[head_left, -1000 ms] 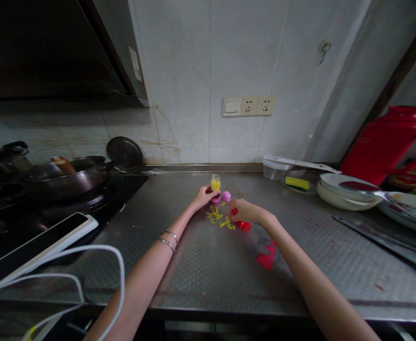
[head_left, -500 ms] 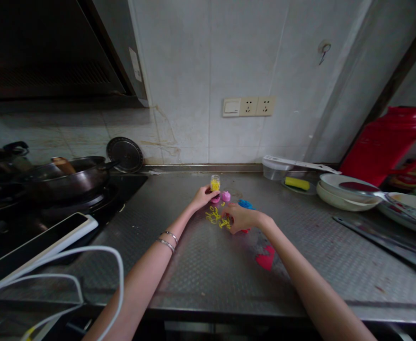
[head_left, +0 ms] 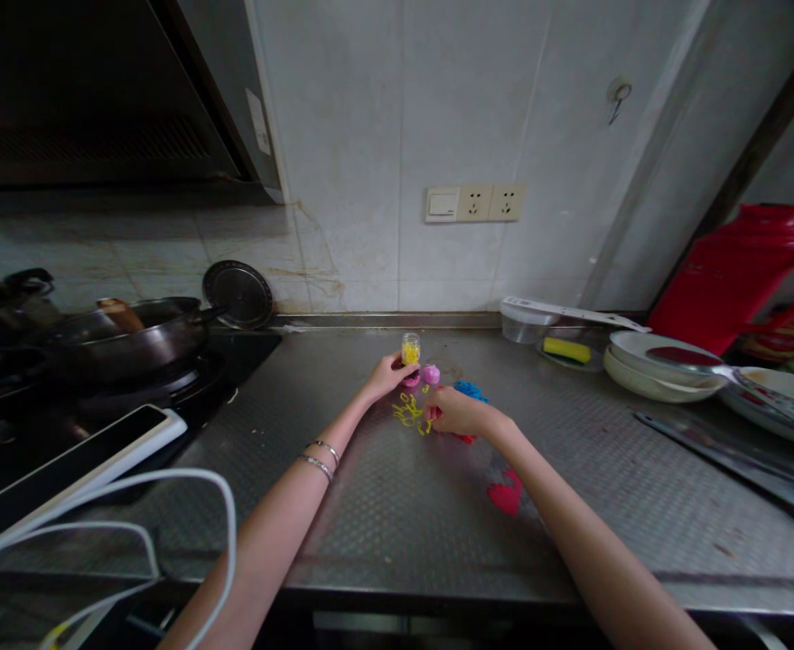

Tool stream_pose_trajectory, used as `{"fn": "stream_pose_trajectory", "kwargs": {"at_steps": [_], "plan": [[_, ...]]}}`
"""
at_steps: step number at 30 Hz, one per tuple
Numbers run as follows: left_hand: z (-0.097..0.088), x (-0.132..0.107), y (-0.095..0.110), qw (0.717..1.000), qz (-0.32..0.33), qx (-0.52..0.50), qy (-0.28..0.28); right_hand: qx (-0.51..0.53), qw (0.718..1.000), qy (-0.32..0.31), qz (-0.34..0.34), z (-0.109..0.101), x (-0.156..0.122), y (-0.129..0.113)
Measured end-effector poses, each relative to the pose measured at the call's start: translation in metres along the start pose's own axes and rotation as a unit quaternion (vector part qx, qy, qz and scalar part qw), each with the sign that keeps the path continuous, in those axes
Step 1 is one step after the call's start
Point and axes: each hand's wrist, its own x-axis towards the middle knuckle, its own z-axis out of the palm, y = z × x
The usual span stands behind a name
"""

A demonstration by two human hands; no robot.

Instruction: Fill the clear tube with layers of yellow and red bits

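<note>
My left hand [head_left: 389, 375] is closed around a small clear jar [head_left: 411, 348] with yellow contents, held upright near the back of the counter. Below the jar shows a pink round part [head_left: 410, 381], partly covered by the fingers. Beside it sits a small pink lump-shaped piece [head_left: 431, 374]. Thin yellow rubber bands [head_left: 407, 412] lie scattered in front of the jar. At their right edge my right hand [head_left: 456, 413] has its fingers curled together on some of them; the fingertips are mostly hidden. Behind that hand lies a blue bundle [head_left: 470, 390], and a red bit [head_left: 466, 439] shows beneath it.
A red heart shape [head_left: 506, 493] is on the metal counter [head_left: 383, 515] by my right forearm. White cables [head_left: 230, 524] loop at the left, near the stove and pan [head_left: 132, 334]. Bowls [head_left: 660, 372], a long knife-like blade [head_left: 728, 465] and a red flask [head_left: 742, 280] stand right.
My right hand's fingers have curled inward, and fewer yellow bands show beside them. My left hand and the jar have stayed in place.
</note>
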Motion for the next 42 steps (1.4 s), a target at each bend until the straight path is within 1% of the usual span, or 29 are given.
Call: {"fn": "stream_pose_trajectory", "kwargs": {"at_steps": [5,10,12,15,18,20,22,25,29,32,33,35,40,42], "plan": [[0.0,0.0,-0.001,1.0,0.006,0.01,0.004,0.014,1.0,0.007,0.004,0.0,0.001,0.001],[0.0,-0.001,0.002,1.0,0.002,0.006,0.007,0.063,0.998,0.017,0.014,0.001,0.004,0.008],[0.0,-0.002,0.003,1.0,0.005,0.009,0.011,0.089,0.995,0.045,0.007,-0.001,0.003,0.009],[0.001,-0.003,0.004,1.0,0.012,0.007,0.012,0.138,0.983,0.116,-0.014,-0.006,0.0,0.012],[0.001,-0.002,0.003,1.0,0.014,-0.001,0.004,0.183,0.963,0.199,-0.018,-0.013,0.001,0.017],[0.001,-0.001,0.001,1.0,0.01,-0.002,-0.001,0.208,0.944,0.254,-0.012,-0.018,0.007,0.022],[0.001,0.0,0.001,1.0,0.007,-0.005,-0.006,0.233,0.921,0.313,-0.003,-0.024,0.017,0.027],[0.002,0.0,0.001,1.0,0.011,-0.009,-0.002,0.267,0.875,0.403,0.006,-0.034,0.037,0.032],[0.003,0.0,0.001,1.0,0.003,0.002,0.013,0.293,0.83,0.475,0.02,-0.046,0.065,0.031],[0.003,-0.001,0.001,1.0,0.006,0.015,0.018,0.29,0.81,0.508,0.043,-0.051,0.08,0.027],[0.003,-0.001,0.001,1.0,0.006,0.018,0.019,0.282,0.809,0.513,0.049,-0.052,0.083,0.026],[0.003,-0.001,0.002,1.0,0.003,0.016,0.019,0.259,0.819,0.51,0.048,-0.051,0.087,0.025],[0.003,-0.001,0.005,1.0,-0.003,-0.001,0.011,0.173,0.868,0.464,0.007,-0.045,0.086,0.027],[0.003,-0.001,0.005,1.0,-0.003,-0.002,0.013,0.138,0.884,0.447,-0.008,-0.045,0.083,0.027]]}}
